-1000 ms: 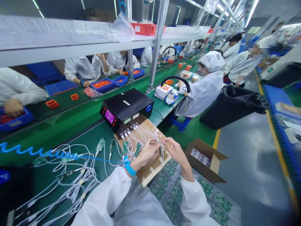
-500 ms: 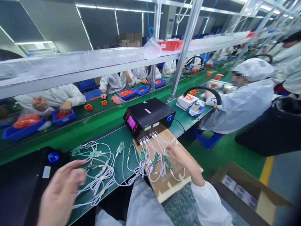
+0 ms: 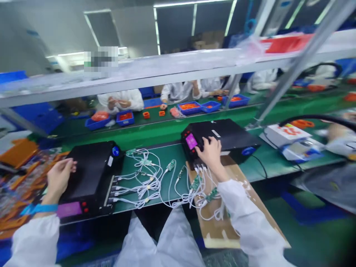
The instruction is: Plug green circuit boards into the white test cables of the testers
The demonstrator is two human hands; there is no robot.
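My right hand (image 3: 211,151) lies with spread fingers on the front corner of a black tester box (image 3: 222,135), beside its lit pink screen (image 3: 191,141). My left hand (image 3: 59,177), fingers loosely stretched, rests on the left edge of a second black box (image 3: 89,174) whose pink screen (image 3: 69,209) faces me. A blue wrist strap (image 3: 36,208) is on my left wrist. White cables (image 3: 144,181) with small green circuit boards (image 3: 170,165) run between the two boxes. Neither hand holds anything.
A cardboard sheet (image 3: 222,222) lies under my right forearm. Across the green belt (image 3: 155,129), people in white coats work at blue bins of orange parts (image 3: 189,107). A white device (image 3: 286,135) stands at the right. A metal shelf (image 3: 139,74) runs overhead.
The view has swung left, showing a second black box. My right hand rose from the cables to the tester's front. My left hand went out to the left box.
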